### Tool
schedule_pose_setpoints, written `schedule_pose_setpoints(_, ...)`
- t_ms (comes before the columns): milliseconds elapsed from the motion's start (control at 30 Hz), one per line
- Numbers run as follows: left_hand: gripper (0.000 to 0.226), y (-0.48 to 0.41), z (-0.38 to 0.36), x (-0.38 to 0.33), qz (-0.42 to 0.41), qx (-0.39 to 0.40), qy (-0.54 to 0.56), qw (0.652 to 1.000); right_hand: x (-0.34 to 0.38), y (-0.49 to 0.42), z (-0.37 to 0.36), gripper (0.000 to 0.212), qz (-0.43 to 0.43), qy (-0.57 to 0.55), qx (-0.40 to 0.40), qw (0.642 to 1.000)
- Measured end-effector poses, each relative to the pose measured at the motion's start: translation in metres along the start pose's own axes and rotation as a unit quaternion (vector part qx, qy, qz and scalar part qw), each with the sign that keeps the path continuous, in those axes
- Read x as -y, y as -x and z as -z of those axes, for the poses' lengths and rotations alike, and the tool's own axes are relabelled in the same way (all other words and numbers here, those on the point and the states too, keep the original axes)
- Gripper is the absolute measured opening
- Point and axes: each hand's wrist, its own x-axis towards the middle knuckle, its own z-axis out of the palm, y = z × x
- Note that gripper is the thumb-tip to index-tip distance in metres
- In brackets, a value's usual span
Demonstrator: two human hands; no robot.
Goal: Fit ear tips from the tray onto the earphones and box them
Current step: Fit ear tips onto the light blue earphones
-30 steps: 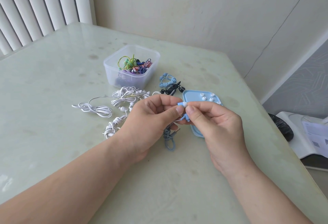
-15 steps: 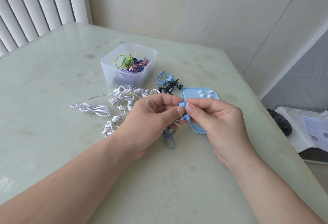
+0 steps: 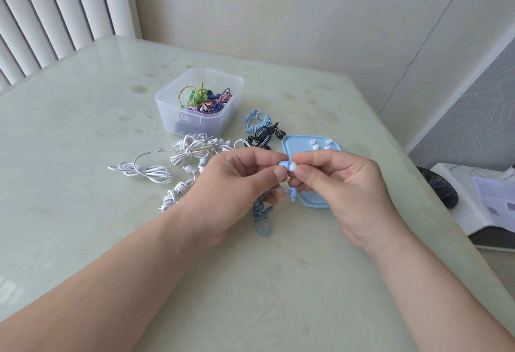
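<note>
Both forearms enter from the bottom edge, cut off above the wrists. The left hand (image 3: 237,184) pinches a light blue earbud (image 3: 283,163) between thumb and forefinger, with its other fingers curled under. The right hand (image 3: 348,187) pinches a white ear tip (image 3: 293,167) with thumb and forefinger, against the end of that earbud. I cannot tell whether the tip is fully seated, as the fingertips cover the joint.

A second blue earbud (image 3: 292,193) hangs just below the pinch. Its coiled blue cable (image 3: 261,219) lies on the table (image 3: 83,134), partly hidden under the left hand.

The blue tray (image 3: 287,146) lies behind the right hand, which covers its near half. A few loose ear tips (image 3: 316,146) show at its far end; the count is unsure.

White earphone bundles (image 3: 152,172) lie to the left, some hidden by the left hand. A black pair (image 3: 263,138) and a blue striped pair (image 3: 257,123) lie beyond the tray. Farther back is the clear box (image 3: 195,124), holding tangled coloured earphones (image 3: 206,99) that are hard to separate.

A dark object (image 3: 440,188) and papers (image 3: 490,204) sit off the table's right edge, cut off by the frame.

Against half a second ago, the hands are in the same spot, but the white tip now shows between the fingers, where only the blue bud showed before.
</note>
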Motion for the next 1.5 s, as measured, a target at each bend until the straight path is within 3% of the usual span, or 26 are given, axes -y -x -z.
schedule_pose_setpoints(500, 0.014, 0.001, 0.003, 0.003, -0.035, 0.037, -0.062, 0.997, 0.001, -0.001, 0.011, 0.021, -0.145, -0.091, 0.064, 0.983)
schedule_pose_setpoints(933, 0.014, 0.0, 0.003, 0.001, -0.019, 0.042, -0.036, 0.998, -0.001, -0.003, 0.011, 0.018, -0.141, -0.11, 0.07, 0.981)
schedule_pose_setpoints(1033, 0.014, 0.0, 0.002, 0.001, -0.017, 0.039, -0.032, 0.999, -0.002, -0.001, 0.008, 0.01, -0.094, -0.063, 0.043, 0.993)
schedule_pose_setpoints(1167, 0.012, -0.001, 0.001, 0.002, -0.002, 0.019, -0.002, 1.0, -0.002, 0.002, 0.006, 0.022, 0.029, 0.042, 0.016, 0.999)
schedule_pose_setpoints(1500, 0.018, -0.002, 0.001, 0.001, 0.011, 0.026, -0.003, 1.0, -0.004, 0.004, 0.006, 0.02, 0.147, 0.165, 0.031, 0.975)
